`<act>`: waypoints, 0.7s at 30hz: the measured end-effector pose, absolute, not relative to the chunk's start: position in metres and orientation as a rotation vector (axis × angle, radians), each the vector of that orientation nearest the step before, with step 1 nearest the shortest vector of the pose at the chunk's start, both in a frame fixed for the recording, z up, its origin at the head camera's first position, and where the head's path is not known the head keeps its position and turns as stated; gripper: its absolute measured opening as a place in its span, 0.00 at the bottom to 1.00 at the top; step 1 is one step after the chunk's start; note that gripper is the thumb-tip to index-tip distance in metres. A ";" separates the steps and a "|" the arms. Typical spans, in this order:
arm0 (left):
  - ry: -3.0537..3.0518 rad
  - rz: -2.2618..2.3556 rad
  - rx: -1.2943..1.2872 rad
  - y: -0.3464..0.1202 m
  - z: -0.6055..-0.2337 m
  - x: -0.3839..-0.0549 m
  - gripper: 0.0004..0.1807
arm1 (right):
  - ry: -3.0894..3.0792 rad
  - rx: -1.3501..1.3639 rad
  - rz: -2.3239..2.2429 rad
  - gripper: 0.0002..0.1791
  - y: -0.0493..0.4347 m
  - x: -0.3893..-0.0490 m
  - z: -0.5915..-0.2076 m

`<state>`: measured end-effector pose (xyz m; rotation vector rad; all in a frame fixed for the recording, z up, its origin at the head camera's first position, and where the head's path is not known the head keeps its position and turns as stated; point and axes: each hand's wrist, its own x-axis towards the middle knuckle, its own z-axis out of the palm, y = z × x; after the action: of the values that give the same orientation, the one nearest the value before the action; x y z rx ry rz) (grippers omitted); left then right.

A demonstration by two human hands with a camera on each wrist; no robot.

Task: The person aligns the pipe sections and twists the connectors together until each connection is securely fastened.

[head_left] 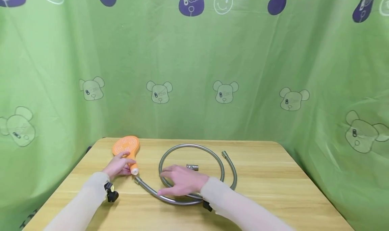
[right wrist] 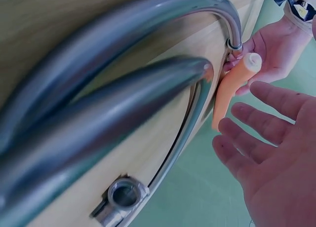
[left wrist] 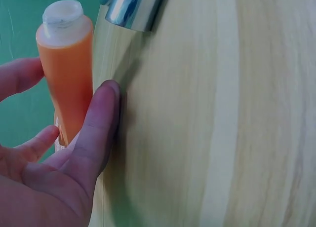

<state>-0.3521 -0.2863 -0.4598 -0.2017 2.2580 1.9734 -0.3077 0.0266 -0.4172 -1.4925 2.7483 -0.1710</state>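
Observation:
My left hand [head_left: 117, 165] grips the handle of an orange shower head [head_left: 126, 145] at the table's left side. Its spray face is turned up, and the handle's white threaded end [left wrist: 64, 19] points toward me. A silver shower hose [head_left: 189, 145] lies looped in the middle, with one metal end [head_left: 137, 180] just below the handle's end. Over the hose's left part hovers my right hand [head_left: 183, 179], fingers spread and holding nothing. Beyond its knuckles is a small chrome fitting [head_left: 192, 167]; its round opening [right wrist: 124, 195] shows in the right wrist view.
The wooden table [head_left: 267, 194] has rounded far corners. The hose's other metal end [head_left: 224, 153] curves up on the right. Green patterned curtains [head_left: 194, 55] enclose the table at the back and sides. A small black camera [head_left: 111, 193] is strapped to the left wrist.

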 end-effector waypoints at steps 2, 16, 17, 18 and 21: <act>2.271 1.965 -0.195 -0.287 -0.460 -0.353 0.46 | 2.732 -1.482 -0.190 0.46 0.021 -0.308 -0.417; 2.214 1.970 -0.206 -0.287 -0.460 -0.352 0.47 | 2.680 -1.472 -0.215 0.46 -0.007 -0.316 -0.424; 2.209 1.971 -0.204 -0.288 -0.459 -0.352 0.48 | 2.676 -1.467 -0.216 0.47 -0.008 -0.316 -0.424; 2.207 1.967 -0.199 -0.288 -0.459 -0.352 0.48 | 2.673 -1.463 -0.214 0.47 -0.009 -0.316 -0.424; 2.202 1.959 -0.196 -0.288 -0.458 -0.352 0.48 | 2.668 -1.442 -0.212 0.47 -0.011 -0.316 -0.424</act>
<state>-0.3518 -0.2881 -0.4585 -0.1958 2.2023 1.9587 -0.3163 -0.0112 -0.4241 -1.4421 2.6681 -0.2122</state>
